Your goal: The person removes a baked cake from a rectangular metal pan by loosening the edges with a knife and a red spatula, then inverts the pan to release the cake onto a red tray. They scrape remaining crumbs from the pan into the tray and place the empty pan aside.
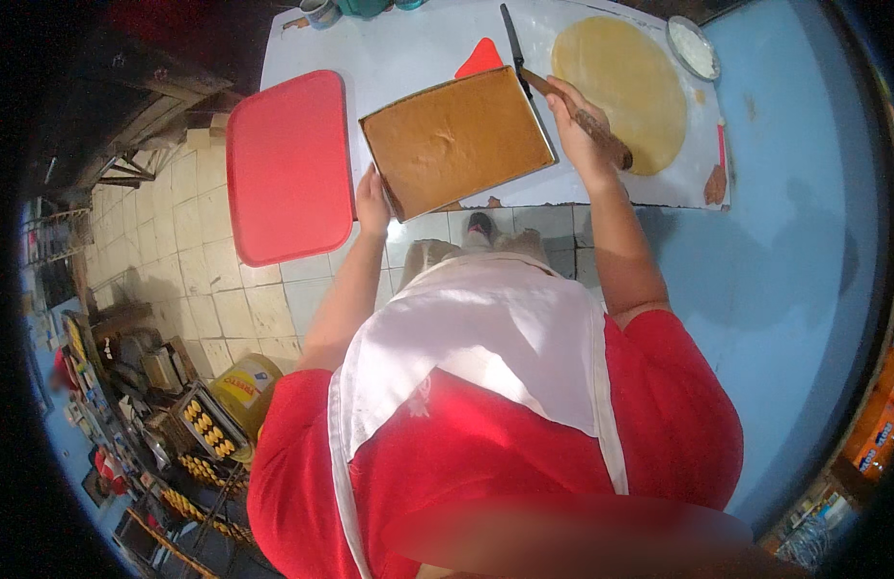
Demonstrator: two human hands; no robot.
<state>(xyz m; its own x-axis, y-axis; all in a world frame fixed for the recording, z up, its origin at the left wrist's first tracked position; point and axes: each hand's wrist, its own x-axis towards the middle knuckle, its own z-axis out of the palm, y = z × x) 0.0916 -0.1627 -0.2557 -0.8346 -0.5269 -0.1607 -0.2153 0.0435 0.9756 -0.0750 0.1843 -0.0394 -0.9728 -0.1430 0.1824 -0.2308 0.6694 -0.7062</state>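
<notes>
A rectangular pan filled level with a smooth brown cake sits tilted at the table's near edge. My left hand grips its near left side, with the fingers partly hidden by the pan. My right hand is closed round a worn wooden tool, whose far end reaches the pan's far right corner; its exact kind I cannot make out. A long dark blade-like tool lies by that corner. Behind the pan shows a red, pointed flat piece.
A red tray overhangs the table's left edge. On the right of the white table lie a round tan sheet and a bowl of white stuff. A blue surface adjoins it. A yellow bucket stands lower left.
</notes>
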